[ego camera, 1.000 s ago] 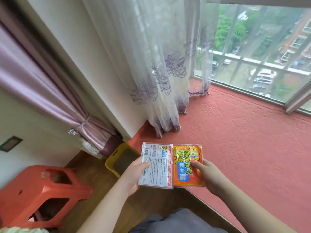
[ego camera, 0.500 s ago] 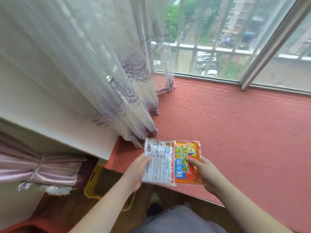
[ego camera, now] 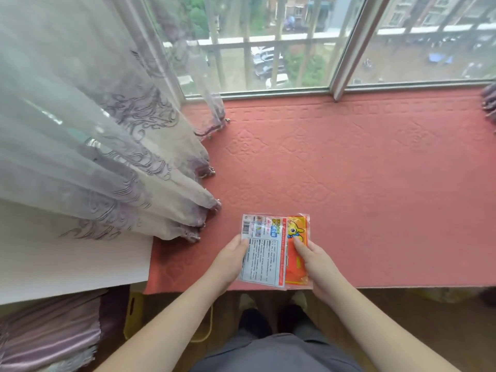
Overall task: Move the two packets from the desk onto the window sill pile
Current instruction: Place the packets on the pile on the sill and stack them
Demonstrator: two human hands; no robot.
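I hold two flat packets over the near edge of the window sill (ego camera: 362, 183), which is covered by a salmon-red embossed mat. My left hand (ego camera: 230, 261) grips the white packet (ego camera: 264, 253) with printed text and a barcode by its left edge. My right hand (ego camera: 316, 267) grips the orange packet (ego camera: 296, 237) with a cartoon figure by its right side. The white packet overlaps the orange one, hiding its left part. No pile of packets shows on the sill.
A sheer white curtain (ego camera: 94, 143) with purple patterns hangs over the sill's left part. A window frame (ego camera: 341, 76) runs along the far edge. Below the sill at the left are a yellow basket (ego camera: 134, 315) and a purple curtain (ego camera: 48, 336).
The view has swung right and tilted down, so I now face the sill squarely. The white packet has slid further over the orange one, and both packets now hang above the sill's front edge.
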